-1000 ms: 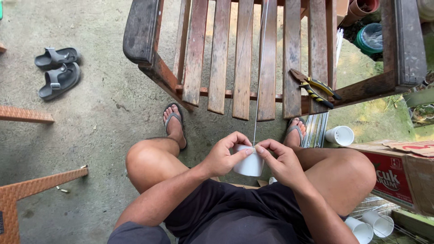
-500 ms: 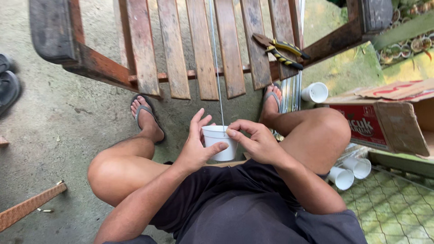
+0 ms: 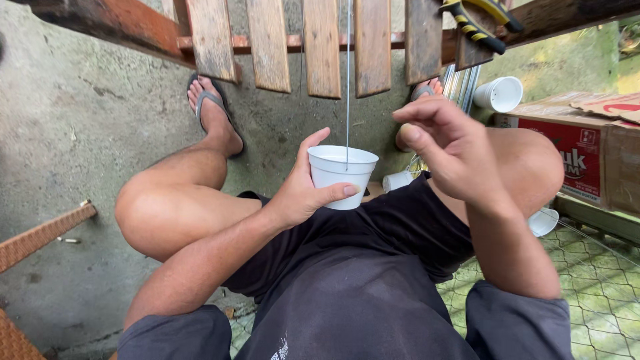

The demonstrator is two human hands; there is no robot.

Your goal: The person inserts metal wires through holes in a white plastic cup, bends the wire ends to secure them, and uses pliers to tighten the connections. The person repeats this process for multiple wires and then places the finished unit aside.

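1. Right hand (image 3: 453, 150) has come off the white foam cup (image 3: 341, 175) and now floats just beside it, fingers loosely curled, holding nothing.
2. Left hand (image 3: 303, 190) wraps the cup above the lap.
3. Thin wire (image 3: 347, 80) drops straight into it.

You wear a dark grey T-shirt (image 3: 347, 313) with short sleeves and a small white print low on the front, and black shorts (image 3: 393, 220). Your arms and legs are bare, and grey flip-flops (image 3: 212, 100) are on your feet.
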